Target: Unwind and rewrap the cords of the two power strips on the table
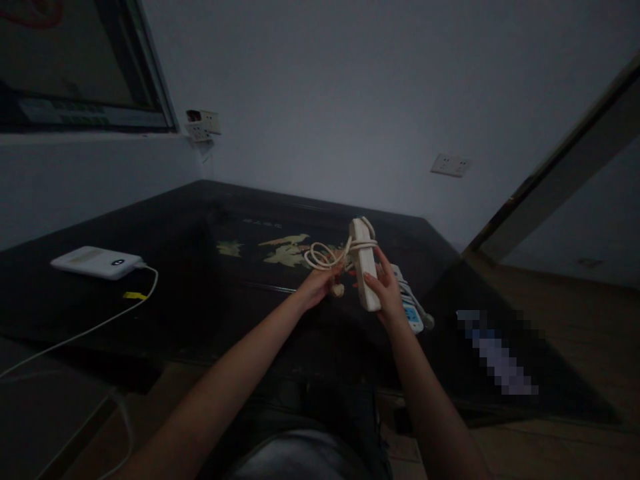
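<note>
Dim room; pale wall (350, 100), dark table (200, 280), wood floor (575, 320), window (75, 60) left.

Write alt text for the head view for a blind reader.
The right hand grips a cream power strip above a dark table; the left hand holds its cord, partly wound round it. A second strip lies beneath, a white power bank at left.

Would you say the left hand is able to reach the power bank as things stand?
Probably yes, once free: the left hand holds the cord, but nothing blocks the power bank.
</note>
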`<action>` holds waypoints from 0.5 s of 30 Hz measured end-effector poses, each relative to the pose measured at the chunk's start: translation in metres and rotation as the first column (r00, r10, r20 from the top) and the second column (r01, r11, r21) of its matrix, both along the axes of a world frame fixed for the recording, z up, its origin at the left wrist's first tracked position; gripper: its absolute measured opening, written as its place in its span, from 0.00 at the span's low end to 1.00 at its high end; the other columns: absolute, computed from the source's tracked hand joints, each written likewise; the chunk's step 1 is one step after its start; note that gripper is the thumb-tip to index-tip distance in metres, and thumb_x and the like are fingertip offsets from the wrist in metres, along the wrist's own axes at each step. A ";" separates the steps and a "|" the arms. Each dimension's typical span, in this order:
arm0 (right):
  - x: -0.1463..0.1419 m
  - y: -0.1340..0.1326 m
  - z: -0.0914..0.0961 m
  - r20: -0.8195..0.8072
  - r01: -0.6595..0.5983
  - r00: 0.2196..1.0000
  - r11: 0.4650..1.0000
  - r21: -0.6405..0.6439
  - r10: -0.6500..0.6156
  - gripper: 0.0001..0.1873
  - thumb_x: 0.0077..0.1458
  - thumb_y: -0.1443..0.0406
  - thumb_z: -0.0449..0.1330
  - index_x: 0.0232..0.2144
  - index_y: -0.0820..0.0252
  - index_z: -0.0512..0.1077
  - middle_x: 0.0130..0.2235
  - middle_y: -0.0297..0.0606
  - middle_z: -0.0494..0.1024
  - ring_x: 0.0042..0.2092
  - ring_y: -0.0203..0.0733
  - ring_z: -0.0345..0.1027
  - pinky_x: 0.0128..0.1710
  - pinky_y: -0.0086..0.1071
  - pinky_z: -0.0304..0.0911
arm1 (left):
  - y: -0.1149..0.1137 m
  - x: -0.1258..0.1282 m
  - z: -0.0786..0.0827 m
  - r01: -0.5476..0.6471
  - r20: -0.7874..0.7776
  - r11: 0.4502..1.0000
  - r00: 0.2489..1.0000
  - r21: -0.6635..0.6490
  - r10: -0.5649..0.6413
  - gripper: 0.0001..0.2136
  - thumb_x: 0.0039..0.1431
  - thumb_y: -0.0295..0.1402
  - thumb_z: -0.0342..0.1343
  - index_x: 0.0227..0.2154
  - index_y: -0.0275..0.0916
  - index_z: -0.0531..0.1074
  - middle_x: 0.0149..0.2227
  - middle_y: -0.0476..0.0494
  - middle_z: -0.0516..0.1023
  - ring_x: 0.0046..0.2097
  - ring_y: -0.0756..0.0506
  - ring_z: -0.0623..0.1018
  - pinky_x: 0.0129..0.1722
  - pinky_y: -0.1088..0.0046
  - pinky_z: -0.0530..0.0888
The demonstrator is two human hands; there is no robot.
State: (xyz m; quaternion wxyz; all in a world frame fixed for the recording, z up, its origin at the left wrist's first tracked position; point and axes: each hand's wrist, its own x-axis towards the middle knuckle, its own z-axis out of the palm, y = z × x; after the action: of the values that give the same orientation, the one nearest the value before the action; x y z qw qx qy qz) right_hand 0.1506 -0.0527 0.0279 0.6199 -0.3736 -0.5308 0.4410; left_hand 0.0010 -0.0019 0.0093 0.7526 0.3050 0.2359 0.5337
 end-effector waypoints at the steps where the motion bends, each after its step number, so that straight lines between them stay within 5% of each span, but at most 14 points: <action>1: -0.001 0.000 0.000 0.025 -0.009 1.000 1.000 -0.002 0.009 0.44 0.46 0.57 0.66 0.63 0.44 0.52 0.56 0.42 0.68 0.45 0.49 0.73 0.36 0.38 0.72 | 0.000 -0.001 0.001 -0.005 -0.002 1.000 1.000 0.020 0.005 0.17 0.46 0.25 0.66 0.41 0.38 0.75 0.34 0.48 0.79 0.29 0.54 0.74 0.29 0.80 0.68; 9: 0.001 0.006 -0.007 0.076 0.068 0.995 0.994 -0.082 -0.061 0.45 0.45 0.56 0.65 0.63 0.44 0.52 0.54 0.43 0.70 0.44 0.48 0.72 0.40 0.43 0.72 | -0.010 0.005 0.005 0.020 -0.078 0.975 0.997 0.223 -0.002 0.34 0.34 0.12 0.65 0.48 0.44 0.71 0.48 0.45 0.77 0.45 0.46 0.77 0.43 0.73 0.73; 15: -0.001 0.005 -0.007 0.059 0.038 0.998 0.986 -0.164 -0.029 0.43 0.44 0.56 0.66 0.62 0.44 0.55 0.54 0.41 0.70 0.44 0.49 0.73 0.39 0.44 0.72 | 0.002 0.014 -0.010 -0.123 -0.146 0.967 0.977 0.222 0.158 0.17 0.50 0.22 0.61 0.44 0.38 0.72 0.34 0.46 0.79 0.28 0.51 0.76 0.27 0.78 0.72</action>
State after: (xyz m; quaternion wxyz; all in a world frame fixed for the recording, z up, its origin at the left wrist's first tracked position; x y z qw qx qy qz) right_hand 0.1500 -0.0476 0.0207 0.5789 -0.4447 -0.5036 0.4621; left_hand 0.0150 -0.0001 -0.0008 0.6543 0.4083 0.2595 0.5813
